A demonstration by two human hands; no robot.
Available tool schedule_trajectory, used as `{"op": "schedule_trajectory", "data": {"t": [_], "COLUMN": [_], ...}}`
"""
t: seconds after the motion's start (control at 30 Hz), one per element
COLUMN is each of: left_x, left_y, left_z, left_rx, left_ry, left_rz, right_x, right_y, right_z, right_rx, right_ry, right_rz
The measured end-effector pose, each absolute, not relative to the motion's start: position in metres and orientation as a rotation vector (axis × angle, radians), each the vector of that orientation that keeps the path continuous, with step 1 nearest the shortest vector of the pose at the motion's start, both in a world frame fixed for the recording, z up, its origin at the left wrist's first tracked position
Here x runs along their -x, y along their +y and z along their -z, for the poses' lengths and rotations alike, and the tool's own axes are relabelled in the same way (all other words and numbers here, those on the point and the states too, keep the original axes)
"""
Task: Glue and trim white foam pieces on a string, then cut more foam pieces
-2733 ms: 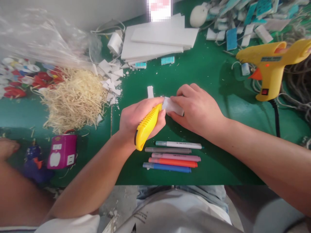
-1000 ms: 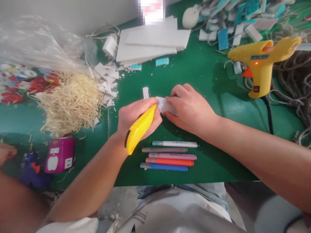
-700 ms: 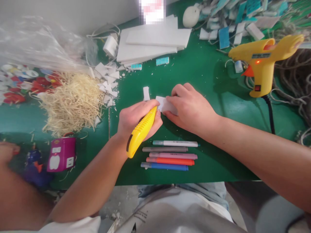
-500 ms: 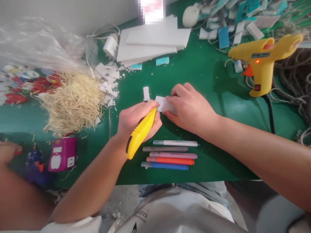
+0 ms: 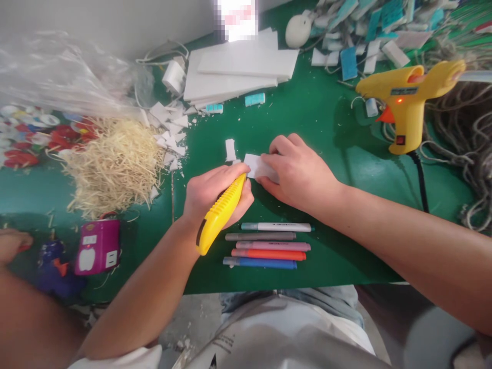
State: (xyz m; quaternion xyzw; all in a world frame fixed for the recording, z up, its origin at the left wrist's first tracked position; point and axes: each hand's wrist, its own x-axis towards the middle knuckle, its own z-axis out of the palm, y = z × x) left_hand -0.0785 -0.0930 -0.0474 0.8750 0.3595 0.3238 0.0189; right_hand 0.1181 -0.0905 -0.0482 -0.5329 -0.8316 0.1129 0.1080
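A green table carries the work near its front edge. The left hand is clenched around a yellow utility knife; the right hand pins a small white foam piece, probably light, crumbly, best held flat by its edges.

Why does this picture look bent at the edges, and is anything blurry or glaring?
Head view: the wide lens bows the table edge and stretches the forearms near the corners; a pixelated patch hides something at the top; the plastic bag shines pale; soft shadows lie under the right hand and glue gun; the left hand and knife look sharp.
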Motion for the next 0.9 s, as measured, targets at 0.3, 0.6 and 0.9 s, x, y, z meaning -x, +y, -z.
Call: {"op": "schedule_trajectory", "data": {"t": [0.3,0.6,0.9], "left_x": [0.08,0.079,0.082], "left_y": [-0.093,-0.094,-0.092], "left_z": [0.053,0.059,0.06], "left_rx": [-2.553,-2.515,-2.548], "left_ry": [1.244,1.314,1.312], "left_rz": [-1.111,-1.15,-1.139], "right_x": [-0.118,-0.12,-0.117], "right_y": [-0.091,-0.09,-0.091], "right_z": [0.048,0.053,0.048], "right_rx": [1.584,1.544,1.596], "right_ry": [-2.453,-2.438,-2.442], "right_rz": [-0.317,-0.253,-0.294]}}
